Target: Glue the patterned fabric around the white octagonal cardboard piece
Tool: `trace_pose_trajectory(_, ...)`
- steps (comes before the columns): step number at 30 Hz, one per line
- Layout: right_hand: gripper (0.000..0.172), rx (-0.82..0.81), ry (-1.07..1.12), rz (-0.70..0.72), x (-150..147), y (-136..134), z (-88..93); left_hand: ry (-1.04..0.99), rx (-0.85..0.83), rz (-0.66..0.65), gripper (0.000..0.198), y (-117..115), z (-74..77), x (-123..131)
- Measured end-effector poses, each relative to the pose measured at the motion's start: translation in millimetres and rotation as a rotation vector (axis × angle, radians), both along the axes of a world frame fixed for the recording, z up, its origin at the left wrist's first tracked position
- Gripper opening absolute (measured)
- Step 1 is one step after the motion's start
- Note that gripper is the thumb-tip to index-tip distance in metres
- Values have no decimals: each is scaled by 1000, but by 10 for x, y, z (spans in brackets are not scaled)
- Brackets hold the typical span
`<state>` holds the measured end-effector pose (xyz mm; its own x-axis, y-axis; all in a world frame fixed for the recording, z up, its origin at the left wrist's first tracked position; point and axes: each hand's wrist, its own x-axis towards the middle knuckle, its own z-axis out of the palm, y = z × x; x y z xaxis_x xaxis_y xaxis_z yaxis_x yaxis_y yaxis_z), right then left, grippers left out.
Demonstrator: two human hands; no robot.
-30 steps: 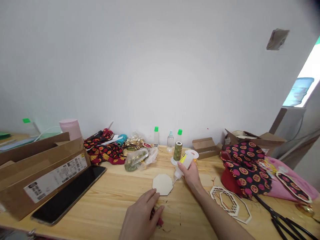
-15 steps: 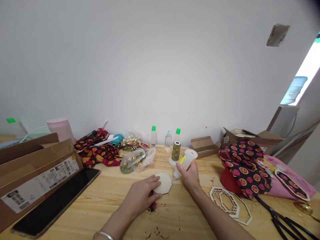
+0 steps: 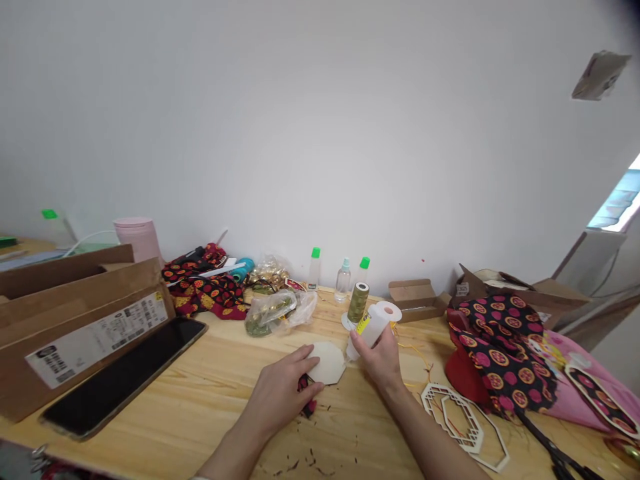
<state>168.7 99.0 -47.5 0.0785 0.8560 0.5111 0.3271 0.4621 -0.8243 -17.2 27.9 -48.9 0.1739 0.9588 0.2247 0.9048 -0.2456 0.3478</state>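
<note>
My left hand grips the left edge of a pale octagonal board on the wooden table. A bit of dark red patterned fabric shows beneath its fingers. In my right hand is a white squeeze bottle with a yellow label, tilted with its nozzle down at the board's right edge. Whether any liquid comes out is too small to tell. An olive thread spool stands just behind the bottle.
Cut-out lattice frames and black scissors lie at right, near patterned fabric. A phone and a cardboard box occupy the left. Green-capped bottles, plastic bags and a small open box line the back.
The camera view has shifted and tilted slightly. The squeeze bottle's nozzle remains by the board's right edge, and my left hand still grips the board.
</note>
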Motion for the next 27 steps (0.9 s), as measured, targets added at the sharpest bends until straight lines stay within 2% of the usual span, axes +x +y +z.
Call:
trace_pose_trajectory(5, 33, -3, -14, 32, 6, -5, -13, -39, -9, 15, 37, -20, 19, 16)
trace_pose_trajectory(10, 35, -12, 17, 2, -1, -23, 12, -54, -8, 4, 36, -42, 40, 15)
trace_pose_trajectory(17, 38, -32, -2, 57, -32, -76, 47, -57, -3, -3, 35, -58, 66, 24)
trace_pose_trajectory(21, 43, -37, 34, 29, -27, -57, 32, -65, -1, -4, 35, -58, 58, 32)
trace_pose_trajectory(27, 40, -52, 13, 89, -58, -84, 15, -63, 6, -7, 36, -58, 33, 22)
